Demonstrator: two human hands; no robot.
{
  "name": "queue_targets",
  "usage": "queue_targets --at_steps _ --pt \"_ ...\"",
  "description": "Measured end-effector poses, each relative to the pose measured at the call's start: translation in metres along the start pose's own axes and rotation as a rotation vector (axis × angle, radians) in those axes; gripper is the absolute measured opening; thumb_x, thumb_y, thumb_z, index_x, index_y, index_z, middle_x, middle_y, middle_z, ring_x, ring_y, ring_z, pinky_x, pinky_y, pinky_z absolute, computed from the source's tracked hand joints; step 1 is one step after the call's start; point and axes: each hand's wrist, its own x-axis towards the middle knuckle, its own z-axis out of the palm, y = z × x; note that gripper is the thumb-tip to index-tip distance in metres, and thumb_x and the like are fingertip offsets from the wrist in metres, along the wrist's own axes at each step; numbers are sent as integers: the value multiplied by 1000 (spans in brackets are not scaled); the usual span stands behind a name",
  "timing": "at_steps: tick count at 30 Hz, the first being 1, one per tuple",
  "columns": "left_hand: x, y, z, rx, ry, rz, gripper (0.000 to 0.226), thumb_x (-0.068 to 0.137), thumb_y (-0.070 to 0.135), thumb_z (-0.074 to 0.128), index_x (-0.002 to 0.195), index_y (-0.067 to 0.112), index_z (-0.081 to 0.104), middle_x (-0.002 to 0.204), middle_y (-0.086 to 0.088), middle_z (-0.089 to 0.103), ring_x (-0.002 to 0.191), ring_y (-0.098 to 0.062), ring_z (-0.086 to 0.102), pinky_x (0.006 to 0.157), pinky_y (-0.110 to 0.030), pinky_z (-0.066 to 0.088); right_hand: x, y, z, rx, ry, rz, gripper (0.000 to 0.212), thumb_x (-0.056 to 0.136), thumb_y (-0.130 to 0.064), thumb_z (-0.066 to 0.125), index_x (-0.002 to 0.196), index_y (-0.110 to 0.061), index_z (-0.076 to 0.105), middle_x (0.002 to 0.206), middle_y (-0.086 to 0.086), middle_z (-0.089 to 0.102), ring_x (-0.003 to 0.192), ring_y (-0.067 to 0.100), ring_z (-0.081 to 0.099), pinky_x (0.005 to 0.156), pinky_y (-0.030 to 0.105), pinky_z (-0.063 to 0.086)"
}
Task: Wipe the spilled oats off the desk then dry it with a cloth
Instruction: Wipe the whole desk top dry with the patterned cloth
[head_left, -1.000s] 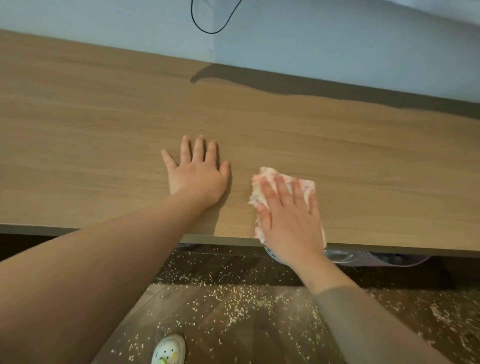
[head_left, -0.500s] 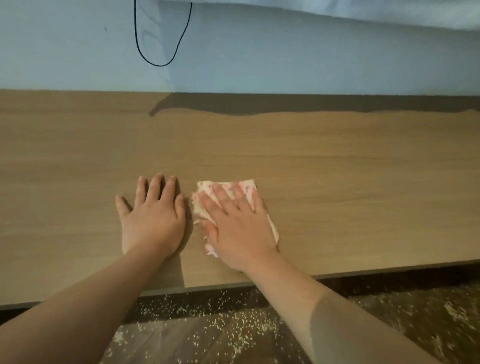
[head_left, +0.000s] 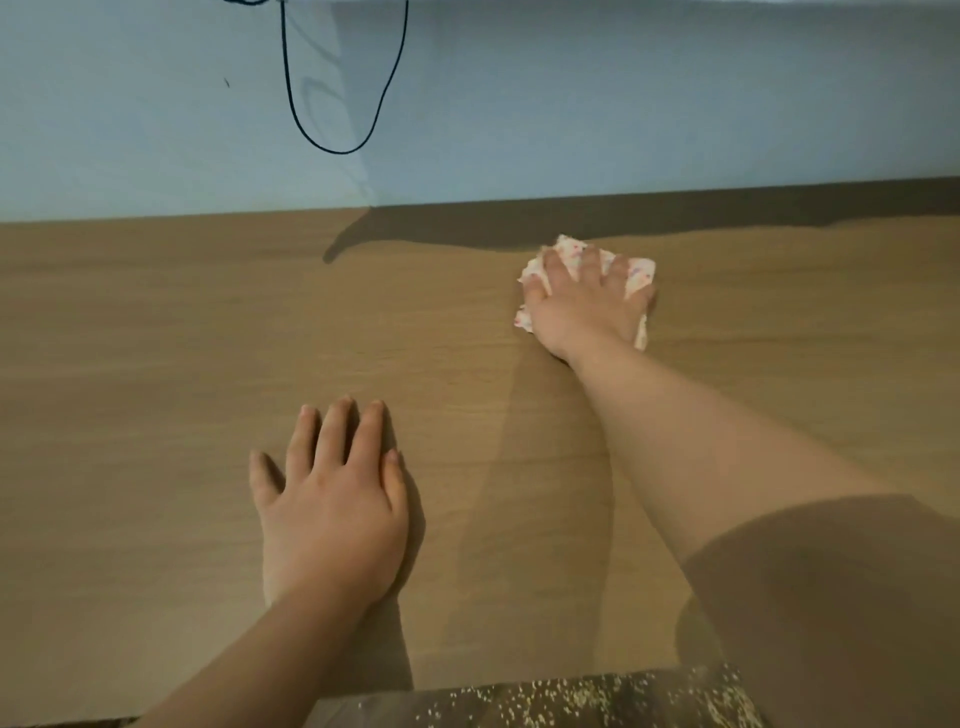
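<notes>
A light wooden desk (head_left: 156, 364) fills most of the head view. My left hand (head_left: 332, 509) lies flat on it near the front edge, fingers straight and slightly spread. Far back and to the right, my right hand (head_left: 587, 301) presses flat on a white cloth with small pink and blue specks (head_left: 640, 273), close to the shadow under the wall. The cloth shows only around my fingers and palm. No oats are visible on the desk top. Spilled oats (head_left: 545, 701) lie scattered on the dark floor below the front edge.
A pale blue wall (head_left: 623, 104) rises behind the desk. A black cable loop (head_left: 337, 150) hangs on it at the upper left. The desk's front edge (head_left: 467, 686) runs along the bottom of the view.
My right hand has slid the cloth from beside my left hand away toward the back right of the desk. My left hand stays flat in place; the camera has moved closer over the desk.
</notes>
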Motion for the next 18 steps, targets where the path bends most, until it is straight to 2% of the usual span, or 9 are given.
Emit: queue_targets --at_steps 4,6,7,8,9,12,14,16,18 --pt "0 -1 -1 -22 10 -6 73 80 49 -2 146 33 27 154 7 24 144 -17 10 113 -50 8 -51 -76 16 -19 -38 -495 50 97 -50 11 146 -42 9 158 -6 0 144 24 -5 109 54 -6" --pt "-2 -1 -2 -45 -7 -15 65 86 47 4 147 34 25 155 8 21 145 -16 7 114 -49 4 -58 -63 12 -44 -32 -655 48 98 -47 13 146 -44 11 157 -8 3 144 21 0 111 50 -4" --pt "-2 -1 -3 -53 -12 -20 61 89 45 7 147 35 23 156 8 19 145 -15 5 115 -48 3 -49 -43 8 -86 25 -683 48 98 -46 18 145 -42 16 157 -8 7 143 21 8 111 50 3" --pt "-2 -1 -4 -52 -15 -24 59 91 43 7 147 35 22 156 8 18 145 -15 3 115 -48 2 -37 -16 3 -144 77 -636 48 96 -45 24 144 -41 21 156 -7 12 141 23 16 109 51 10" --pt "-2 0 -5 -46 -18 -25 58 91 43 7 148 35 20 156 9 17 145 -15 3 115 -48 1 -24 15 -2 -139 100 -491 49 95 -44 25 144 -40 21 156 -6 13 141 25 18 108 52 12" --pt "-2 1 -4 -40 -22 -16 54 95 40 12 148 34 18 156 8 15 145 -16 2 115 -49 3 -5 97 -14 -8 21 99 49 98 -42 11 147 -41 8 158 -4 2 144 26 1 113 53 -1" --pt "-2 1 -3 -42 -17 -15 54 95 40 10 147 33 21 156 7 18 145 -17 4 114 -51 4 -5 99 -14 -1 -6 264 50 98 -42 11 148 -37 6 158 -1 -1 144 29 -3 113 54 -2" --pt "-2 1 -4 -43 -17 -13 59 91 42 7 147 33 22 156 7 19 145 -18 5 114 -51 4 -11 69 -11 -61 45 201 53 96 -45 22 147 -31 15 157 1 5 142 31 4 111 54 4" --pt "-1 0 -3 -32 -20 -11 57 92 41 7 148 34 19 156 7 16 145 -17 3 114 -51 4 -25 25 -3 -147 144 -116 48 94 -42 30 141 -31 28 153 -1 16 138 29 19 105 51 13"
